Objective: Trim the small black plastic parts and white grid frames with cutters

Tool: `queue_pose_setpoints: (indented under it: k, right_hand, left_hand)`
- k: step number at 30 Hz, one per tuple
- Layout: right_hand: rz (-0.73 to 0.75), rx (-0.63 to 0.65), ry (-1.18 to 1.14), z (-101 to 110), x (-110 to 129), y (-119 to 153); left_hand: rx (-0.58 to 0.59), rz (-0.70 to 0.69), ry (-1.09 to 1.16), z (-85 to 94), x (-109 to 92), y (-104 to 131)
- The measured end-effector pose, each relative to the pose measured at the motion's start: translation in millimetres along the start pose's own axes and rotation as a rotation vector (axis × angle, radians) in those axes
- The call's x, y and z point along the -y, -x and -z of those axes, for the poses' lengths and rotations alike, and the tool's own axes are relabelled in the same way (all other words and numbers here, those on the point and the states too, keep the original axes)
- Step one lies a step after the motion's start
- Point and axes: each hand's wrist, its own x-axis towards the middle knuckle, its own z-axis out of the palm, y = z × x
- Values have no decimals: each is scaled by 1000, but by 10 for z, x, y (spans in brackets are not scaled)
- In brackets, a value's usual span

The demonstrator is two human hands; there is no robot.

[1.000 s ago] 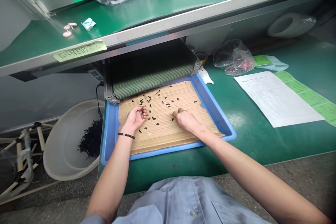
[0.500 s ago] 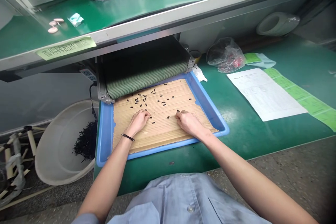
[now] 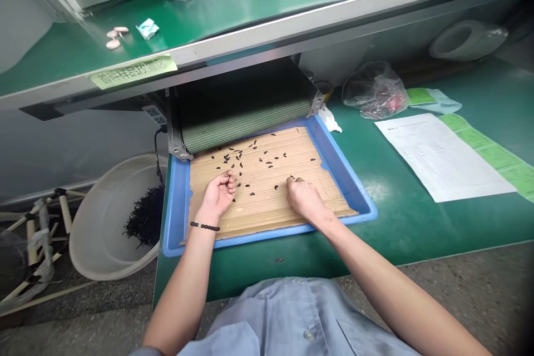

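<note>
Many small black curved pieces (image 3: 270, 166) lie scattered over a ribbed cardboard sheet (image 3: 267, 214) inside a shallow blue tray (image 3: 354, 189). My left hand (image 3: 219, 194) is over the left part of the cardboard, palm turned partly up and fingers curled closed; whatever they may hold is too small to make out. Over the right part, my right hand (image 3: 306, 199) points down with thumb and fingers pinched together. Dark bits show at its fingertips, but I cannot tell whether they are gripped. A few loose pieces lie between the two hands.
A dark green conveyor belt (image 3: 250, 125) ends over the tray's far side, under a shelf (image 3: 287, 22). Left of the table stands a white tub (image 3: 98, 228) holding a black heap (image 3: 146, 214). Paper sheets (image 3: 442, 156) and a clear plastic bag (image 3: 375, 89) lie to the right.
My left hand has lifted slightly and rolled so its palm faces up. My right hand stays pinched near the same spot on the cardboard. The whole view has shifted slightly.
</note>
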Motion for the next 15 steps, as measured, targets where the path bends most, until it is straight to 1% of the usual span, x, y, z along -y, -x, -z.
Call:
queue_pose_setpoints:
  k: [2, 4, 7, 9, 12, 15]
  right_hand:
    - [0, -16, -15, 31, 13, 26]
    - [40, -58, -64, 102, 86, 74]
    - [206, -175, -239, 242, 331, 168]
    - [345, -204, -365, 314, 525, 223]
    - [515, -173, -499, 352, 715, 259]
    - [606, -227, -659, 328, 743, 240]
  left_hand:
    - [-39, 22, -1, -12, 98, 15]
    - [-104, 61, -2, -53, 236, 20]
    - [-152, 140, 16, -157, 453, 17]
    - [-146, 170, 54, -220, 544, 19]
    - [-169, 140, 132, -242, 543, 47]
    - [-224, 72, 172, -170, 436, 106]
